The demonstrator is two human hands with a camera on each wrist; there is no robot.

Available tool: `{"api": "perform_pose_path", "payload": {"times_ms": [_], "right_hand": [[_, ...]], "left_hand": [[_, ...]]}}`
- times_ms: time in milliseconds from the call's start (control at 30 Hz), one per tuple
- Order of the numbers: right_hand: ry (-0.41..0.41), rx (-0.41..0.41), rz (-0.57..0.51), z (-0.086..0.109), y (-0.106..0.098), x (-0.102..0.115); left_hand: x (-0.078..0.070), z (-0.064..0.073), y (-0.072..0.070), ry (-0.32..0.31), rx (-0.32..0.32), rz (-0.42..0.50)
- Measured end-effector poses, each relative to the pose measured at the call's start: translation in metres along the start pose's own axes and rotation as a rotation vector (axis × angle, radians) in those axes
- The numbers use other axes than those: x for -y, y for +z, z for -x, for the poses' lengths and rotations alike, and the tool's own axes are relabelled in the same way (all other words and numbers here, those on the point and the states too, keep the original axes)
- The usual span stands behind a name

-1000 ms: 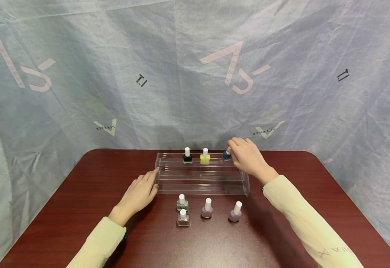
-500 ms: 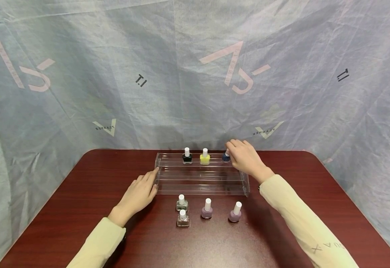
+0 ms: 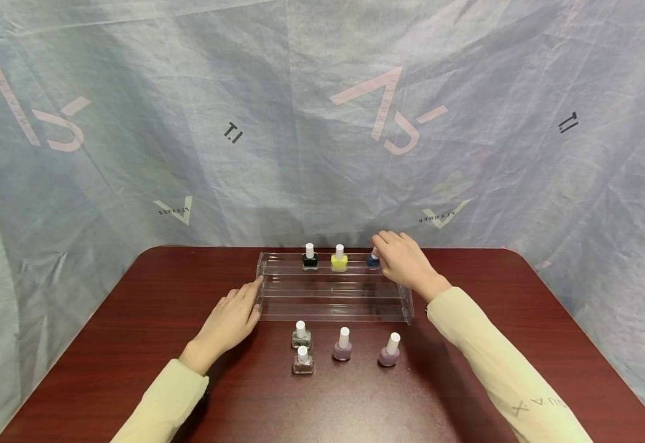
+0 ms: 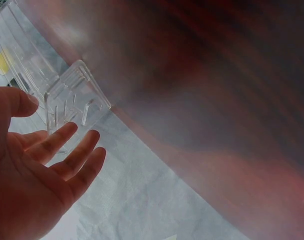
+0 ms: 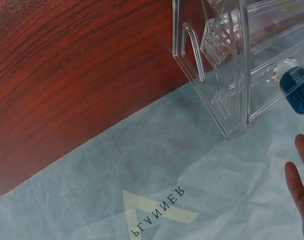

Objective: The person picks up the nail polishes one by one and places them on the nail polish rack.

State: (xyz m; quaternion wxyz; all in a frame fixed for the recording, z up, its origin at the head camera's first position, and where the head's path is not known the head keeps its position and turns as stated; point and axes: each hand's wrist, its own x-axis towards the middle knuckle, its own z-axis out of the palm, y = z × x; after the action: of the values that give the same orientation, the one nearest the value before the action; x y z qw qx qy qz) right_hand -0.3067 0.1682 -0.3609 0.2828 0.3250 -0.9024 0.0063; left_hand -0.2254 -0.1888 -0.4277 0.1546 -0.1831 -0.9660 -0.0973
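Observation:
A clear tiered acrylic rack [image 3: 333, 311] stands on the table. My left hand [image 3: 228, 317] rests against its left end, fingers extended; in the left wrist view the fingers [image 4: 87, 157] lie by the clear side panel [image 4: 74, 95]. At the right of the top tier, my right hand [image 3: 407, 261] holds a dark blue nail polish bottle [image 3: 372, 263] by its white cap, which the fingers mostly hide. The right wrist view shows the blue bottle [image 5: 296, 90] behind the rack's clear front strip. A black nail polish [image 3: 310, 261] and a yellow one [image 3: 339, 263] stand upright on that same tier.
In front of the rack stand two glittery silver nail polishes [image 3: 302, 338], one before the other, and two mauve ones, a middle bottle [image 3: 342, 351] and a right bottle [image 3: 389, 357]. A grey printed cloth [image 3: 300, 154] hangs behind the dark red table [image 3: 162, 289].
My right hand and the blue bottle have shifted slightly left along the top tier. My left hand and the other bottles have stayed put.

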Motion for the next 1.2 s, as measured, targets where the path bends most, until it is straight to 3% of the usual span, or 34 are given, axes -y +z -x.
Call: {"api": "perform_pose_path", "payload": {"times_ms": [400, 700, 1200], "right_hand": [[0.008, 0.052, 0.001, -0.0027, -0.0013, 0.0009], [0.035, 0.075, -0.017, -0.0064, -0.0026, 0.003], [0.08, 0.099, -0.034, -0.0086, -0.001, 0.0051]], "left_hand": [[-0.0013, 0.0005, -0.0007, -0.013, 0.025, 0.011], [-0.0005, 0.0002, 0.0007, -0.001, -0.006, 0.0], [-0.0002, 0.0016, 0.002, -0.004, 0.003, 0.001]]}}
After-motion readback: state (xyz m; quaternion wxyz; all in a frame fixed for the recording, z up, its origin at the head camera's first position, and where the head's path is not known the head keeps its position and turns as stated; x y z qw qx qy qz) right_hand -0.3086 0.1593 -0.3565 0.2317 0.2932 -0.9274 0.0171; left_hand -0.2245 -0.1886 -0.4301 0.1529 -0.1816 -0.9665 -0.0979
